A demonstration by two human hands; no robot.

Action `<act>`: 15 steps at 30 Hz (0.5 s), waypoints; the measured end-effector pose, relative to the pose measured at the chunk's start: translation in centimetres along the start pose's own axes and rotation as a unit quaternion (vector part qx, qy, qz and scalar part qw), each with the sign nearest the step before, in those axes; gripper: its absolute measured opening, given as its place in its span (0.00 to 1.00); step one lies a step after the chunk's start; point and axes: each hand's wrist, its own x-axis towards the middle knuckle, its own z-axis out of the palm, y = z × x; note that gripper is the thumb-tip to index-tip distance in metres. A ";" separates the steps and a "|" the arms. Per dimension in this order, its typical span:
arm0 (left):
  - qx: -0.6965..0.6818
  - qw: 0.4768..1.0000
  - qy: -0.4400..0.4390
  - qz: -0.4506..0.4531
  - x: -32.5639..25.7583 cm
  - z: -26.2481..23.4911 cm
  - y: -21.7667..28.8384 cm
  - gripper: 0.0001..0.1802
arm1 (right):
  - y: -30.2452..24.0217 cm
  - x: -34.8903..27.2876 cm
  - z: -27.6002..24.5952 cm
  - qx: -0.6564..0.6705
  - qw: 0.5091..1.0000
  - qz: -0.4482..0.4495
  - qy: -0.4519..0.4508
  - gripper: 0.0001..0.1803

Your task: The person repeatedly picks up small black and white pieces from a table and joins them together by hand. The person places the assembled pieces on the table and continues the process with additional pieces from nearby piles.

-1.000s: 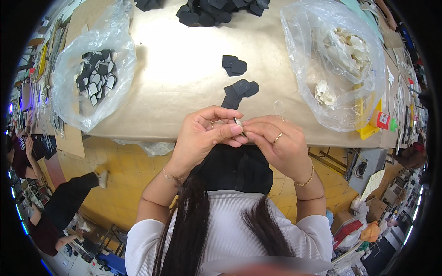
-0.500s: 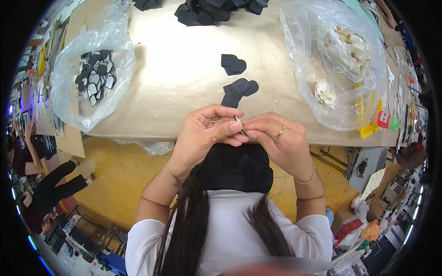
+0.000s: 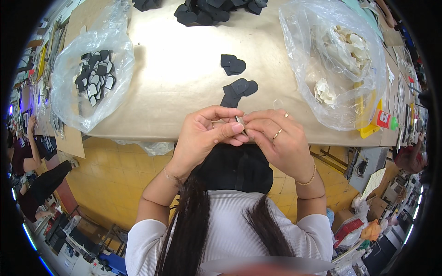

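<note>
At the far left edge a seated person's arm (image 3: 28, 152) shows beside the workbench. Next comes a crumpled clear plastic bag (image 3: 92, 73) lying on the tan table top (image 3: 184, 69); it holds small black flat pieces with pale edges (image 3: 94, 79). A brown cardboard flap (image 3: 70, 140) hangs at the table's near-left corner.

Along the far edge of the table lies a heap of black cut pieces (image 3: 212, 10). Nearer, toward the middle, sit two small clusters of black heart-shaped cutouts: one pair (image 3: 231, 64) and, just below it, another overlapping group (image 3: 238, 91).

At the near edge of the table the two hands meet. The left hand (image 3: 205, 135) pinches a small pale flat piece (image 3: 240, 121) between thumb and forefinger, the other fingers curled. The right hand (image 3: 278, 138), wearing rings and a thin bracelet, pinches the same piece from the other side, fingertips touching those of the left. The piece sits between both hands, just above a black cloth bundle (image 3: 235, 168) in the lap.

To the right stands a large clear plastic bag (image 3: 340, 69) filled with cream-coloured pieces (image 3: 350, 43). Just beside its lower right corner lies a small glue bottle with a green cap and red label (image 3: 386, 120) on a yellow object (image 3: 368, 131).
</note>
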 end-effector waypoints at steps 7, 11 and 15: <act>0.006 1.000 -0.017 -0.019 -0.2 0.3 0.7 0.16 | 0.7 0.0 0.2 0.095 0.994 0.045 -0.011 0.05; 0.000 1.000 -0.025 -0.017 -0.3 0.2 0.8 0.18 | 1.0 -0.2 0.5 0.203 0.975 0.089 -0.013 0.03; -0.031 0.997 -0.063 0.009 -0.1 -0.3 0.8 0.20 | 1.5 -0.2 0.6 0.242 0.964 0.105 -0.030 0.03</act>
